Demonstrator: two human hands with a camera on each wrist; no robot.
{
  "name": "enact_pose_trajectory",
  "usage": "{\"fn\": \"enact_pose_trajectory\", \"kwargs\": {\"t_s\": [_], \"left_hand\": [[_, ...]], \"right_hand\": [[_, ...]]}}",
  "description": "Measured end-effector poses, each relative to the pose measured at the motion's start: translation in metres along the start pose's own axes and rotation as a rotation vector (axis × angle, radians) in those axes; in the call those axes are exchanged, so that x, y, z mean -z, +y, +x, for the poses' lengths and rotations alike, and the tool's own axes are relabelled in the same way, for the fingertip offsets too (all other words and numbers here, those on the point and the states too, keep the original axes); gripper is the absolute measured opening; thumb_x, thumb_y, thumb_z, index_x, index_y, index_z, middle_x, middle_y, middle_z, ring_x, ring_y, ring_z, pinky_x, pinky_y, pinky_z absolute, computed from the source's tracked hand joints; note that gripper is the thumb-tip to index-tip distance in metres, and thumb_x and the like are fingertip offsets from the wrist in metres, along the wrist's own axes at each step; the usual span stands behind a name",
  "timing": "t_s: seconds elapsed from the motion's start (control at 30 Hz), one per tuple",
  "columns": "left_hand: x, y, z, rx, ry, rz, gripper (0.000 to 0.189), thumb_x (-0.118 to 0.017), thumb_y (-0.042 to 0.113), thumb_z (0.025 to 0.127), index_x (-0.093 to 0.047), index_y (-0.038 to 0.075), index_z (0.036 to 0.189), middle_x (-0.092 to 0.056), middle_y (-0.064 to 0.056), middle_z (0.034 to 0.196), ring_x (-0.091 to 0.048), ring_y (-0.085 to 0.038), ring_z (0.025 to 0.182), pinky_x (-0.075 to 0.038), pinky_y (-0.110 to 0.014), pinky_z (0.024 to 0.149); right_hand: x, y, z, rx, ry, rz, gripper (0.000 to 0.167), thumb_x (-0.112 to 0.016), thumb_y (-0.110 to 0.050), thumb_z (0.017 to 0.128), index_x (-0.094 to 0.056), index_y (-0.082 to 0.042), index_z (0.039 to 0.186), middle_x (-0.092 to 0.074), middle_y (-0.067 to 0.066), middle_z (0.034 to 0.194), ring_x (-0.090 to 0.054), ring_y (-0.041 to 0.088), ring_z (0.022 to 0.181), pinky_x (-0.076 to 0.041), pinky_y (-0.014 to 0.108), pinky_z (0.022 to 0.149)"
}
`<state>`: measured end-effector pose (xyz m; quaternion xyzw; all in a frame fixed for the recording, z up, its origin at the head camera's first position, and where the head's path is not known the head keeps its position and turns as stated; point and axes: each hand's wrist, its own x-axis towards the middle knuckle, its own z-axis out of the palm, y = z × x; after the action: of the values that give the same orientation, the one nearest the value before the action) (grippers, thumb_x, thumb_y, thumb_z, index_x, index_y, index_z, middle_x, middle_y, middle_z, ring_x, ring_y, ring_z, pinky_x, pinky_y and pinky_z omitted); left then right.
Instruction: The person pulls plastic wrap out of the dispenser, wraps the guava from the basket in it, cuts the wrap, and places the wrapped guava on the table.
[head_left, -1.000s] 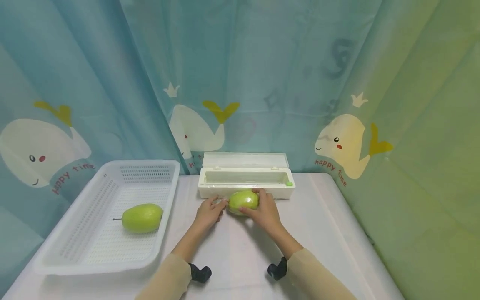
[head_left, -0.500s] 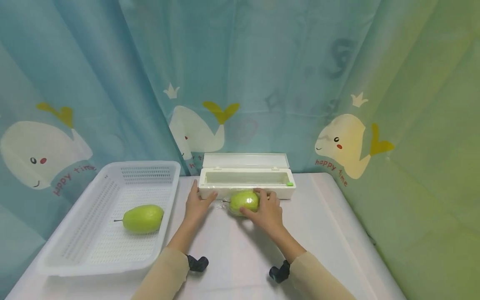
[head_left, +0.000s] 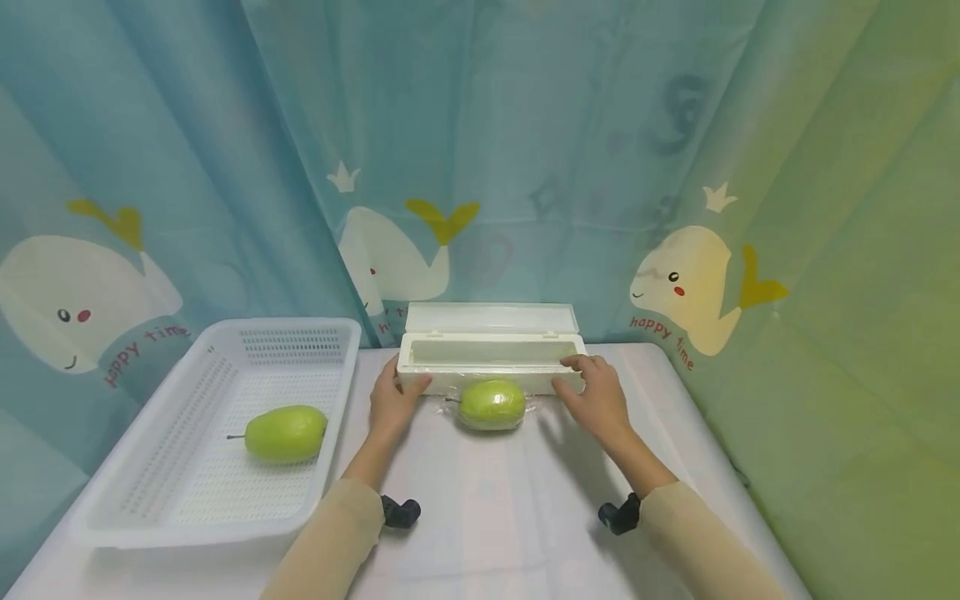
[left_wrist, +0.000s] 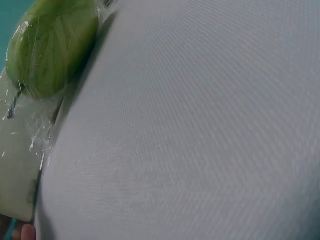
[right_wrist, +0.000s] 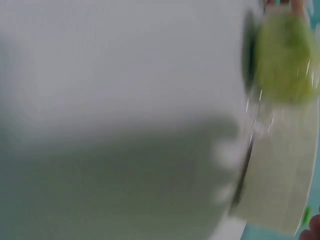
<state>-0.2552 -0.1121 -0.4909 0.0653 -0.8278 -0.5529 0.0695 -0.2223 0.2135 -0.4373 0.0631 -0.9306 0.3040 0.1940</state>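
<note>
A green pear [head_left: 491, 405] wrapped in clear cling film lies against the front of a white cling film dispenser [head_left: 491, 353], its stem pointing left. Film still runs from the wrapped pear [left_wrist: 55, 47] up to the dispenser. My left hand [head_left: 390, 408] holds the dispenser's left end, thumb on the front wall and fingers along the side. Over the right end is my right hand [head_left: 597, 402], fingers loosely bent and spread from the thumb. In the right wrist view, its fingertips [right_wrist: 314, 229] are close to a small green slide cutter [right_wrist: 307, 215]; contact is unclear.
A white perforated basket [head_left: 330, 492] at the left contains an unwrapped green pear [head_left: 285, 434]. The dispenser's lid [head_left: 491, 317] stands raised at the back, near a whale-print curtain [head_left: 517, 167]. A pale cloth [head_left: 480, 517] covers the table.
My left hand has left the film by the pear's stem and taken the dispenser's left end. My right hand has let go of the pear and moved right to the dispenser's right end.
</note>
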Motion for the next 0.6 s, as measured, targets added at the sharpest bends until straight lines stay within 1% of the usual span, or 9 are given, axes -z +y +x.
{"fn": "enact_pose_trajectory", "kwargs": {"t_s": [0.13, 0.23, 0.3, 0.4, 0.5, 0.6], "left_hand": [[-0.002, -0.004, 0.001, -0.018, 0.022, 0.013, 0.076, -0.069, 0.042, 0.093, -0.035, 0.014, 0.154, -0.045, -0.015, 0.15, -0.043, -0.035, 0.137, -0.036, -0.053, 0.113], [-0.003, -0.005, 0.001, -0.019, 0.028, 0.009, 0.076, -0.069, 0.043, 0.092, -0.036, 0.014, 0.153, -0.046, -0.016, 0.149, -0.045, -0.036, 0.134, -0.038, -0.053, 0.11], [-0.003, -0.006, 0.001, -0.021, 0.029, 0.012, 0.077, -0.069, 0.044, 0.092, -0.035, 0.015, 0.154, -0.047, -0.016, 0.147, -0.048, -0.035, 0.13, -0.041, -0.052, 0.107], [-0.002, -0.006, 0.002, -0.038, 0.03, 0.032, 0.082, -0.07, 0.045, 0.091, -0.029, 0.017, 0.157, -0.047, -0.017, 0.147, -0.05, -0.036, 0.126, -0.044, -0.052, 0.103], [-0.001, -0.006, 0.002, -0.055, 0.029, 0.052, 0.085, -0.07, 0.044, 0.091, -0.025, 0.019, 0.159, -0.047, -0.02, 0.145, -0.05, -0.038, 0.125, -0.044, -0.054, 0.103], [-0.001, -0.006, 0.002, -0.059, 0.029, 0.065, 0.085, -0.07, 0.044, 0.09, -0.027, 0.019, 0.159, -0.049, -0.022, 0.141, -0.051, -0.04, 0.123, -0.044, -0.055, 0.102]], "right_hand": [[0.01, 0.021, 0.011, 0.034, 0.015, -0.083, 0.033, -0.069, -0.025, 0.09, -0.069, -0.006, 0.118, -0.063, 0.017, 0.112, -0.058, 0.037, 0.102, -0.048, 0.052, 0.082], [0.015, 0.031, 0.017, 0.047, -0.002, -0.148, 0.035, -0.071, -0.023, 0.09, -0.07, -0.007, 0.12, -0.064, 0.018, 0.114, -0.058, 0.04, 0.104, -0.049, 0.053, 0.084], [0.017, 0.034, 0.02, 0.056, -0.03, -0.183, 0.034, -0.072, -0.023, 0.09, -0.071, -0.007, 0.119, -0.066, 0.018, 0.115, -0.059, 0.041, 0.106, -0.05, 0.054, 0.086], [0.018, 0.036, 0.024, 0.064, -0.07, -0.217, 0.027, -0.072, -0.021, 0.091, -0.073, -0.008, 0.115, -0.068, 0.016, 0.116, -0.06, 0.04, 0.108, -0.05, 0.055, 0.087], [0.018, 0.036, 0.027, 0.069, -0.082, -0.231, 0.021, -0.074, -0.017, 0.09, -0.075, -0.009, 0.109, -0.069, 0.014, 0.113, -0.062, 0.037, 0.106, -0.052, 0.053, 0.084], [0.019, 0.035, 0.029, 0.086, -0.079, -0.23, 0.018, -0.075, -0.014, 0.089, -0.076, -0.008, 0.105, -0.069, 0.013, 0.107, -0.063, 0.034, 0.098, -0.052, 0.05, 0.078]]}}
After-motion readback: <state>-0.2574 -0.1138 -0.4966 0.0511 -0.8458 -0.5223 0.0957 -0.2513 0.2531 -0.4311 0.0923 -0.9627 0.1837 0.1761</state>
